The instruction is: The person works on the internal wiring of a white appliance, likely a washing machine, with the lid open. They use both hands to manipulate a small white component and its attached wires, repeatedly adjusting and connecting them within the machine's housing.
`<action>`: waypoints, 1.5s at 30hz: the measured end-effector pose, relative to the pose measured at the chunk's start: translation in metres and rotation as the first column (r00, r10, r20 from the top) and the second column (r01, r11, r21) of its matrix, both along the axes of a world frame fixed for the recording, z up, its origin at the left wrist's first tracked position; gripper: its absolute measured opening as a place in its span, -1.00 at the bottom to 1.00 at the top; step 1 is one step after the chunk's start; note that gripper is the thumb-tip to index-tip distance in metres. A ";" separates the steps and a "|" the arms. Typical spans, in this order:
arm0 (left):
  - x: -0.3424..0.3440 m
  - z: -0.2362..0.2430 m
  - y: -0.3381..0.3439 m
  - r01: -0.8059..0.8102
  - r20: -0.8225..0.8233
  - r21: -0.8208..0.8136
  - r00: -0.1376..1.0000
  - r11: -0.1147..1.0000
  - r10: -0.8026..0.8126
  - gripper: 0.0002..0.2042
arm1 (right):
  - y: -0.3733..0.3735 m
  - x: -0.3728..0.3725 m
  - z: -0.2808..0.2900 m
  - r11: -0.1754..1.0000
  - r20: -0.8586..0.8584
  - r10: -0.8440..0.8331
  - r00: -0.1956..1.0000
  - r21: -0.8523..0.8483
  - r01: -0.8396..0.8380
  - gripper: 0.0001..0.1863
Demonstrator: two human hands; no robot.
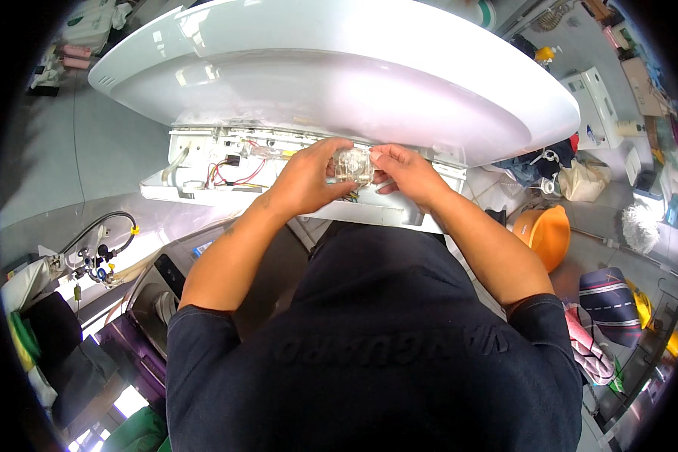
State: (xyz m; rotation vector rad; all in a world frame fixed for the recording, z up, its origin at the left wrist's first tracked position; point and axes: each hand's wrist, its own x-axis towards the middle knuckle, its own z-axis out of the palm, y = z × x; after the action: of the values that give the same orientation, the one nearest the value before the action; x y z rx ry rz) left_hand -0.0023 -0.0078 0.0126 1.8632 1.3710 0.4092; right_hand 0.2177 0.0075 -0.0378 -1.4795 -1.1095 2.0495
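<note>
A small clear plastic part (pixel 352 167) is held between my two hands over a long white housing (pixel 184 188) that holds wires (pixel 233 169) in red, black and yellow. My left hand (pixel 311 175) grips the part's left side with fingers curled round it. My right hand (pixel 405 175) pinches its right edge near the upper corner, with the other fingers bent beneath. A big glossy white curved panel (pixel 331 68) rises just behind the housing.
An orange basin (pixel 541 233) stands at the right beside piled cloths (pixel 603 305). A white appliance (pixel 591 113) and a cream bag (pixel 584 181) lie farther back. Hoses and fittings (pixel 102 256) are at the left, near a dark-topped metal unit (pixel 162 294).
</note>
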 end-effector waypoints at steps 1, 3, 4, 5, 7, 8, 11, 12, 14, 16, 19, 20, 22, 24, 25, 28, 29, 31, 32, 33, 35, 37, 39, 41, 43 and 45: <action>0.000 -0.001 0.000 0.003 0.010 -0.001 1.000 1.000 -0.003 -0.39 | 0.000 0.001 0.001 1.000 0.002 0.018 1.000 0.000 -0.018 -0.52; -0.001 0.000 0.001 0.008 0.015 -0.017 1.000 1.000 -0.008 -0.39 | 0.000 0.003 0.002 0.999 0.017 0.041 0.999 -0.010 -0.040 -0.49; 0.000 0.003 0.001 0.010 0.010 -0.033 1.000 0.999 -0.009 -0.40 | 0.000 0.004 0.003 0.999 0.029 0.045 0.999 -0.020 -0.045 -0.48; 0.000 0.004 0.001 0.011 0.005 -0.048 1.000 0.999 -0.011 -0.40 | 0.000 0.004 0.004 0.998 0.041 0.051 0.998 -0.030 -0.049 -0.47; -0.004 0.002 0.001 0.019 0.064 -0.049 0.998 0.999 -0.016 -0.40 | -0.001 0.003 0.009 0.997 0.123 0.076 0.990 0.006 -0.077 -0.44; -0.006 0.001 0.001 0.022 0.093 -0.050 0.995 0.999 -0.017 -0.40 | -0.002 0.003 0.011 0.995 0.164 0.087 0.983 0.023 -0.092 -0.42; -0.005 0.001 -0.001 0.059 0.120 -0.054 0.991 0.997 -0.053 -0.39 | -0.001 0.002 0.011 0.998 0.045 0.066 0.997 -0.012 -0.065 -0.35; -0.004 0.001 0.000 0.072 0.126 -0.053 0.990 0.996 -0.064 -0.38 | 0.000 0.003 0.011 0.995 -0.029 0.040 0.999 -0.086 -0.043 -0.37; 0.001 -0.001 0.001 0.094 0.138 -0.051 0.987 0.994 -0.087 -0.38 | 0.004 0.004 0.009 0.972 -0.170 -0.026 0.985 -0.235 -0.015 -0.41; 0.007 0.000 -0.001 0.089 0.166 -0.058 0.983 0.994 -0.079 -0.37 | 0.005 0.004 0.003 0.961 -0.213 -0.088 0.973 -0.276 0.026 -0.41; 0.024 0.008 -0.009 0.038 0.041 -0.038 0.999 0.999 -0.036 -0.34 | 0.003 0.003 -0.005 0.945 -0.244 -0.180 0.953 -0.313 0.098 -0.49; 0.032 0.010 -0.011 0.014 -0.028 -0.023 0.999 1.000 -0.015 -0.32 | 0.002 0.002 -0.006 0.939 -0.249 -0.210 0.945 -0.321 0.124 -0.54; 0.047 0.006 -0.014 -0.114 -0.078 -0.011 0.991 0.993 0.113 -0.25 | 0.002 -0.002 0.001 0.948 -0.216 -0.180 0.960 -0.300 0.110 -0.59; 0.054 -0.001 -0.015 -0.222 -0.084 0.026 0.971 0.975 0.224 -0.24 | 0.002 -0.002 0.003 0.952 -0.206 -0.161 0.965 -0.289 0.097 -0.64; 0.055 -0.004 -0.016 -0.244 -0.083 0.055 0.965 0.968 0.248 -0.25 | 0.002 -0.001 0.003 0.953 -0.214 -0.157 0.964 -0.289 0.091 -0.66; 0.056 -0.002 -0.020 -0.294 -0.091 0.044 0.951 0.955 0.297 -0.27 | 0.001 0.001 -0.013 0.957 -0.205 -0.148 0.967 -0.275 0.088 -0.68; 0.057 0.003 -0.020 -0.297 -0.101 -0.024 0.951 0.955 0.293 -0.28 | 0.000 0.002 -0.020 0.959 -0.197 -0.145 0.969 -0.269 0.089 -0.69; 0.056 0.006 -0.021 -0.299 -0.105 -0.092 0.951 0.950 0.289 -0.30 | 0.000 -0.001 -0.014 0.949 -0.175 -0.185 0.967 -0.286 0.130 -0.75; 0.055 0.006 -0.021 -0.296 -0.100 -0.092 0.953 0.951 0.287 -0.31 | 0.000 -0.002 -0.011 0.944 -0.163 -0.205 0.965 -0.295 0.151 -0.79; 0.054 0.006 -0.021 -0.292 -0.094 -0.089 0.954 0.952 0.284 -0.32 | -0.001 -0.002 -0.010 0.947 -0.155 -0.191 0.969 -0.290 0.141 -0.80; 0.051 0.005 -0.019 -0.279 -0.075 -0.116 0.960 0.953 0.271 -0.31 | 0.000 0.000 -0.009 0.952 -0.139 -0.165 0.977 -0.280 0.121 -0.82; 0.050 0.003 -0.020 -0.280 -0.075 -0.119 0.959 0.953 0.272 -0.31 | 0.000 -0.001 -0.008 0.948 -0.133 -0.183 0.974 -0.286 0.140 -0.83; 0.053 0.003 -0.021 -0.294 -0.095 -0.092 0.954 0.951 0.286 -0.32 | 0.000 -0.001 -0.009 0.945 -0.132 -0.195 0.972 -0.292 0.150 -0.83; 0.055 0.001 -0.022 -0.305 -0.097 -0.056 0.949 0.951 0.299 -0.33 | 0.000 -0.001 -0.010 0.942 -0.138 -0.200 0.970 -0.298 0.152 -0.83; 0.057 0.000 -0.023 -0.311 -0.097 -0.034 0.947 0.950 0.307 -0.33 | -0.001 -0.001 -0.008 0.939 -0.137 -0.214 0.967 -0.302 0.165 -0.82; 0.058 0.001 -0.023 -0.314 -0.095 -0.026 0.946 0.949 0.310 -0.33 | -0.001 0.000 -0.008 0.938 -0.138 -0.216 0.967 -0.303 0.166 -0.82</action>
State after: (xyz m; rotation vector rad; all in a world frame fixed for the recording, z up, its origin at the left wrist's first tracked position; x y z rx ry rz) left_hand 0.0558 -0.0306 0.0137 1.6497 1.7315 0.4560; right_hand 0.2174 0.0068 -0.0460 -1.4450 -0.5917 2.2172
